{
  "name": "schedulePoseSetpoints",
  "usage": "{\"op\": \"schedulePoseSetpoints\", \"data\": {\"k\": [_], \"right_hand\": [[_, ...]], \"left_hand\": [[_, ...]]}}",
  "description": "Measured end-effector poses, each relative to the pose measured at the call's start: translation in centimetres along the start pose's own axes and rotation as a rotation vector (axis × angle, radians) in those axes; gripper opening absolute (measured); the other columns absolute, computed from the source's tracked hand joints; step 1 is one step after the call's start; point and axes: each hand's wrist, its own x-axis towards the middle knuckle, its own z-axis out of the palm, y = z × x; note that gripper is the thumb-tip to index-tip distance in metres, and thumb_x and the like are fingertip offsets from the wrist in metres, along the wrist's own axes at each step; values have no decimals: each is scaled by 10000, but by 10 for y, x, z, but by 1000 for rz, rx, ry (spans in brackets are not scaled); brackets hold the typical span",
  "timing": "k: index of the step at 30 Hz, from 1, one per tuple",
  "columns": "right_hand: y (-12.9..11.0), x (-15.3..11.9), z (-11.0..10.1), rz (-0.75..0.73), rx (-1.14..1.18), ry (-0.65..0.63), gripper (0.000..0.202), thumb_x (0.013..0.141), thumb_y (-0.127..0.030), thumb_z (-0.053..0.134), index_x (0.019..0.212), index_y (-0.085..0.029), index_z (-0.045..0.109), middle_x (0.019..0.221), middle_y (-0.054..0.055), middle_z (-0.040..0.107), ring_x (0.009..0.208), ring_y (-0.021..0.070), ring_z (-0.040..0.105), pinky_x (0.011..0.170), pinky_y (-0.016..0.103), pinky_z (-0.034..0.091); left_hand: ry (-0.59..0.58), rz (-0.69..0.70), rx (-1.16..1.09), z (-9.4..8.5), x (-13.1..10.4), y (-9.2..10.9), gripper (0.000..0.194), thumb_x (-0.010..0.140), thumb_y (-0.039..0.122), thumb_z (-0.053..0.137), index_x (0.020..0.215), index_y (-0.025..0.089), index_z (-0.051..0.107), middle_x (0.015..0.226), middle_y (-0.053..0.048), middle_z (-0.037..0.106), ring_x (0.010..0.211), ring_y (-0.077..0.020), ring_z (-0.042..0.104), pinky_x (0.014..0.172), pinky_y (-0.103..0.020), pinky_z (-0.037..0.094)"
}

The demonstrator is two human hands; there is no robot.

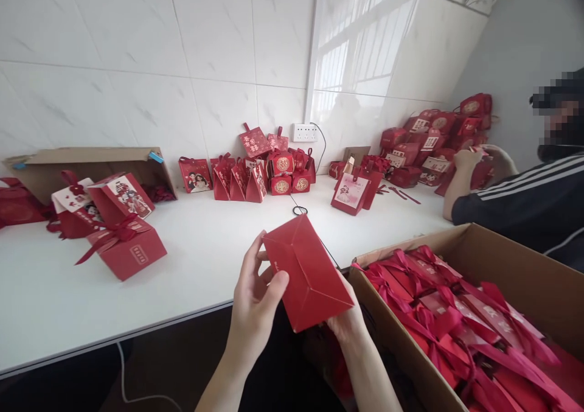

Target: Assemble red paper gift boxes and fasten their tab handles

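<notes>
A red paper gift box point(306, 271) is held up over the near edge of the white table point(205, 247), its folded bottom facing me. My left hand point(255, 305) grips its left side with thumb and fingers. My right hand point(347, 322) supports it from underneath on the right, mostly hidden behind the box. To my right stands an open cardboard carton point(502, 260) filled with several flat red boxes with ribbons point(456, 321).
Assembled red ribbon boxes point(119, 223) lie at the left beside a cardboard lid point(86, 159). More red boxes point(260, 168) stand along the tiled wall and pile at the right point(429, 138). A person in a striped dark sleeve point(524, 199) handles one there. A cable point(298, 210) crosses the table.
</notes>
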Motion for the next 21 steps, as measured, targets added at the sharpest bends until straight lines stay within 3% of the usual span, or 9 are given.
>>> {"op": "schedulePoseSetpoints", "data": {"k": [3, 5, 7, 9, 12, 15, 18, 21], "right_hand": [[-15, -11, -3, 109, 33, 100, 159, 728, -310, 671, 761, -155, 668, 630, 15, 666, 501, 127, 603, 436, 211, 522], [-26, -15, -6, -50, -19, 156, 218, 706, -332, 709, 844, -169, 662, 693, 8, 674, 547, 122, 610, 472, 202, 528], [-34, -16, -10, -310, -91, 171, 298, 675, -350, 749, 912, -203, 646, 772, 0, 681, 609, 115, 616, 529, 191, 530], [-39, -15, -15, -493, -145, 150, 294, 655, -357, 767, 886, -231, 635, 764, -16, 673, 632, 108, 613, 582, 195, 530], [-43, -14, -20, -564, -168, 130, 277, 640, -383, 770, 831, -247, 623, 733, -25, 665, 647, 120, 621, 612, 221, 536], [-47, -18, -21, -473, -144, 157, 301, 626, -392, 774, 835, -223, 638, 768, -5, 685, 635, 137, 635, 555, 219, 536], [-51, -23, -21, -200, -143, 166, 273, 688, -389, 722, 815, -155, 660, 686, 27, 689, 490, 132, 609, 410, 203, 505], [-53, -25, -20, 19, -28, 154, 259, 731, -377, 679, 778, -123, 661, 549, 13, 654, 368, 98, 559, 301, 145, 446]], "left_hand": [[-25, -38, -26, -3, 0, -3, 611, 809, 445, 571, 1352, 312, 326, 1287, -80, 509, 1034, -229, 606, 730, -248, 560], [-62, -38, -41, -5, -4, -6, 579, 818, 432, 560, 1347, 335, 346, 1326, -64, 492, 1083, -240, 585, 760, -262, 560], [-95, -40, -75, -8, -9, -12, 545, 816, 407, 572, 1328, 348, 394, 1334, -49, 495, 1124, -250, 560, 791, -277, 557], [-125, -38, -98, -11, -14, -18, 517, 797, 390, 603, 1291, 348, 456, 1305, -44, 528, 1125, -262, 560, 788, -291, 562], [-164, 9, -87, -13, -15, -26, 507, 754, 386, 655, 1241, 335, 521, 1245, -47, 579, 1103, -284, 573, 788, -324, 569], [-171, 24, -120, -9, -12, -26, 608, 722, 377, 695, 1283, 350, 463, 1269, -49, 560, 1097, -278, 578, 825, -341, 560], [-185, -107, -209, 2, -9, -19, 751, 688, 409, 723, 1341, 360, 354, 1251, -68, 563, 1049, -258, 606, 780, -313, 572], [-195, -241, -236, 14, -10, -12, 601, 703, 464, 692, 1226, 279, 460, 1185, -84, 596, 1014, -246, 622, 737, -283, 579]]}}
